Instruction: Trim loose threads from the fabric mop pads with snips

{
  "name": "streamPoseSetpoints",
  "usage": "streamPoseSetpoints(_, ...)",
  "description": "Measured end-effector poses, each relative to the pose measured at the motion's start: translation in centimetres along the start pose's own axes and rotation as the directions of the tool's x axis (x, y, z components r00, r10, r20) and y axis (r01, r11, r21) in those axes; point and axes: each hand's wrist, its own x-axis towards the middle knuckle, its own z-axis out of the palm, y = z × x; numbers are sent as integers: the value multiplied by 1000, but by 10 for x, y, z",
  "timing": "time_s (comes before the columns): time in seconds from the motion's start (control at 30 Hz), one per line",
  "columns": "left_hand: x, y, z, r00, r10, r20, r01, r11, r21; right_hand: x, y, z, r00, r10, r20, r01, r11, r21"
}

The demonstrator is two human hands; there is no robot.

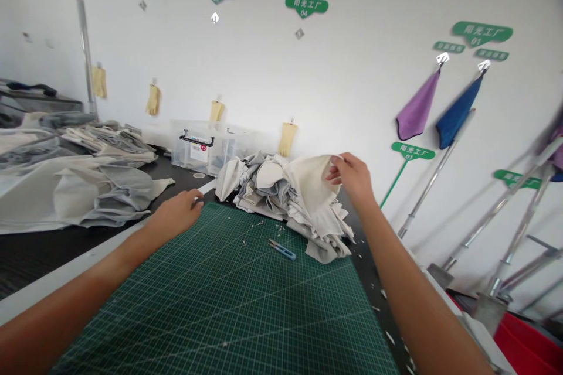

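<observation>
My right hand (pixel 354 177) pinches the upper edge of a cream cloth piece (pixel 313 187) and lifts it off the top of a heap of grey and cream fabric pieces (pixel 281 199) at the far side of the green cutting mat (pixel 229 304). My left hand (pixel 178 214) rests closed at the mat's far left corner, with a small pale object at its fingertips that I cannot make out. A small blue thread snip (pixel 282 250) lies on the mat just in front of the heap. Small fabric scraps dot the mat around it.
A larger pile of grey and white cloth (pixel 74 187) covers the left of the dark table. A clear plastic box (pixel 200 146) stands at the back by the wall. Purple and blue towels (pixel 435 111) hang at right, above leaning metal poles (pixel 497 211) and a red bin (pixel 532 345).
</observation>
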Motion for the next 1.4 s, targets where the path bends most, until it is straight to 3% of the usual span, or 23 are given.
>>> streamPoseSetpoints(0.1,-14,48,-17,987,99,124,-52,941,-334,-16,-50,-25,994,-63,85,56,995,81)
streamPoseSetpoints(0.17,-31,82,-31,960,214,178,-64,794,-605,-36,-76,-33,983,-86,160,72,994,87)
streamPoseSetpoints(0.27,-59,120,-51,888,336,315,111,507,-855,-68,-96,-30,968,-70,243,59,997,53)
streamPoseSetpoints(0.37,-81,138,-62,765,455,456,306,366,-879,-93,-96,-21,942,-1,336,-4,1000,16)
streamPoseSetpoints(0.43,-93,142,-62,715,497,492,338,370,-865,-104,-93,-16,914,49,403,-68,997,33)
streamPoseSetpoints(0.57,-113,149,-51,716,489,499,273,461,-844,-118,-84,-16,883,90,460,-149,984,93)
streamPoseSetpoints(0.63,-120,156,-45,710,486,510,295,452,-842,-122,-79,-18,883,90,461,-154,983,103)
streamPoseSetpoints(0.73,-126,170,-42,772,447,451,269,413,-870,-125,-74,-20,895,88,438,-118,992,41)
streamPoseSetpoints(0.83,-127,183,-41,834,420,359,155,446,-881,-126,-74,-18,911,70,406,-38,995,-87)
streamPoseSetpoints(0.93,-126,193,-36,862,394,319,67,535,-842,-128,-81,-16,932,9,362,79,971,-227)
streamPoseSetpoints(1.03,-121,196,-31,924,306,231,-38,673,-739,-131,-90,-15,939,-73,336,199,912,-358)
streamPoseSetpoints(1.13,-109,193,-33,949,269,164,-87,724,-684,-133,-98,-17,941,-128,312,257,870,-420)
streamPoseSetpoints(1.2,-100,190,-37,914,315,257,-45,708,-705,-133,-102,-19,947,-149,285,266,859,-437)
streamPoseSetpoints(1.33,-91,194,-43,693,465,551,159,647,-746,-130,-105,-23,950,-169,264,275,853,-443)
streamPoseSetpoints(1.4,-91,201,-41,649,483,589,215,626,-750,-128,-106,-23,948,-182,262,285,852,-439)
